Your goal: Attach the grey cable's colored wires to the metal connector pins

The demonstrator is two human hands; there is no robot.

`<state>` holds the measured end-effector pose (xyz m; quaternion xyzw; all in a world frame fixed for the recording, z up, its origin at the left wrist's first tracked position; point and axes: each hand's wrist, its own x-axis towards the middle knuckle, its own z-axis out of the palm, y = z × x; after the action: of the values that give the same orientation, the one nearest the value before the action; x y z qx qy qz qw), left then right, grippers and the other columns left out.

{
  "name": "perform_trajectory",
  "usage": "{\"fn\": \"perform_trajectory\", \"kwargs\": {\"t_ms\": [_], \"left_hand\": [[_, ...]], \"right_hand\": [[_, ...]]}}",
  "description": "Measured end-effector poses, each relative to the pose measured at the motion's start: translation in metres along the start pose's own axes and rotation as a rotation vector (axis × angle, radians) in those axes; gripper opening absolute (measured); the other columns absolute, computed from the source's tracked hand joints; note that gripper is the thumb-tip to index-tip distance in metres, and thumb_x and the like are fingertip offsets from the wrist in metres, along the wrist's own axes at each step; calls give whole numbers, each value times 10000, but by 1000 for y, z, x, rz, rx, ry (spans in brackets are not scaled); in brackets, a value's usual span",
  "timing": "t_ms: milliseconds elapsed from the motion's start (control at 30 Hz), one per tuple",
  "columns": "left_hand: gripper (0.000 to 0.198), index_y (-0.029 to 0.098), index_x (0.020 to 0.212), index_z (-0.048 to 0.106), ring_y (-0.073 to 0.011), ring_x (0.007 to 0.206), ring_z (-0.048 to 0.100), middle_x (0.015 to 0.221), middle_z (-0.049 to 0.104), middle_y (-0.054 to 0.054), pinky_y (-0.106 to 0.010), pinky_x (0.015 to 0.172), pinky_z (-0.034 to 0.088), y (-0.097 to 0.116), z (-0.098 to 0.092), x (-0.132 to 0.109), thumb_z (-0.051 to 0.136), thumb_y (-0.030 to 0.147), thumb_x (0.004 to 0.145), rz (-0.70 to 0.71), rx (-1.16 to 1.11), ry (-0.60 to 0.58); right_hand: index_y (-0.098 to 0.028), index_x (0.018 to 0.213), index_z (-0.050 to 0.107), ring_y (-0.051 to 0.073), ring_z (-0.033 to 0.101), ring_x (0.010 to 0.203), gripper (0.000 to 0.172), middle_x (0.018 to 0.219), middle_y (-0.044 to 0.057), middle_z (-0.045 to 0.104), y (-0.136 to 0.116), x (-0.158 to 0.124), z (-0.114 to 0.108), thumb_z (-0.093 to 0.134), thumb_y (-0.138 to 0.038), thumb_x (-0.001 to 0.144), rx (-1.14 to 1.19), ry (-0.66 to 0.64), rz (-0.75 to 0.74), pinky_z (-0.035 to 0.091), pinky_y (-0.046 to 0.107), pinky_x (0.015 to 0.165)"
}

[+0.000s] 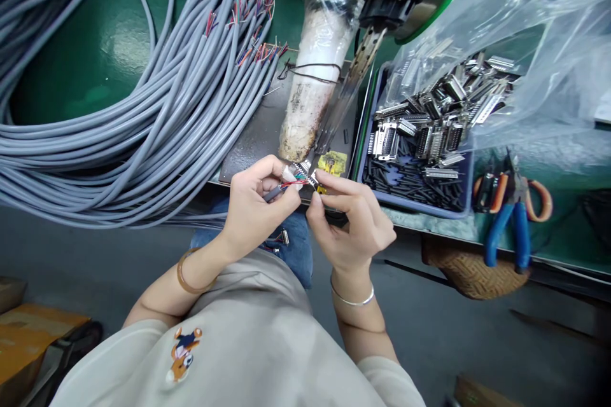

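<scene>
My left hand [258, 203] is closed on the stripped end of a grey cable [273, 193]; red and green wires fan out of it. These wires reach a small metal pin connector [305, 173] at the table's front edge. At the connector's right end, my right hand [353, 213] pinches with thumb and forefinger; its fingertips partly hide what they grip. Directly above, a soldering iron [356, 70] in a clamp points down, its tip close to the connector. Left of the iron, a white tube wrapped in clear film [308, 82] ends just over my fingers.
A thick bundle of grey cables [157, 121] with stripped ends covers the left side. On the right, a blue tray [465, 203] holds metal connectors and short black sleeves. Blue-handled cutters [513, 222] and orange-handled scissors [541, 200] lie beyond it. A plastic bag [539, 70] overhangs the tray.
</scene>
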<state>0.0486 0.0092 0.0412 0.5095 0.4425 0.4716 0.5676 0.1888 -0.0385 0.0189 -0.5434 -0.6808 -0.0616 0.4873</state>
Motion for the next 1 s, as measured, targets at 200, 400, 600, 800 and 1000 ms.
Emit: {"fn": "perform_trajectory", "kwargs": {"t_ms": [200,400,600,800,1000], "left_hand": [[106,152,709,646,-55,550,530,698,666,2,-162,494,420,-5,-5,-2,752,146,699,-71,-21,-37],[116,139,739,696,-36,492,517,726,716,-9,-155,452,414,-3,-6,-1,799,183,707,-108,-102,-57],[141,137,737,686,-48,530,547,701,695,-5,-157,500,455,-4,-6,-4,810,201,720,-144,-123,-88],[180,128,769,663,-31,470,449,616,594,30,-154,437,358,-6,-8,-7,816,218,743,-202,-151,-169],[187,140,764,628,-24,504,449,732,642,4,-149,448,359,-9,-8,-7,787,238,776,-169,-147,-126]], "right_hand": [[-228,880,624,161,786,867,205,1020,41,817,1,-3,0,738,-60,852,20,13,33,632,267,752],[-235,906,656,163,782,888,195,996,18,810,-1,-4,3,715,-52,871,109,13,136,641,294,785],[-232,929,648,149,774,861,179,967,15,801,3,-3,-6,705,-67,890,233,-30,205,623,252,681],[-222,906,637,113,750,786,207,939,9,797,0,-2,-12,741,-49,861,84,-115,7,590,206,638],[-226,938,667,142,741,802,225,860,-11,757,3,-6,-8,734,-31,849,87,150,129,620,280,721]]}}
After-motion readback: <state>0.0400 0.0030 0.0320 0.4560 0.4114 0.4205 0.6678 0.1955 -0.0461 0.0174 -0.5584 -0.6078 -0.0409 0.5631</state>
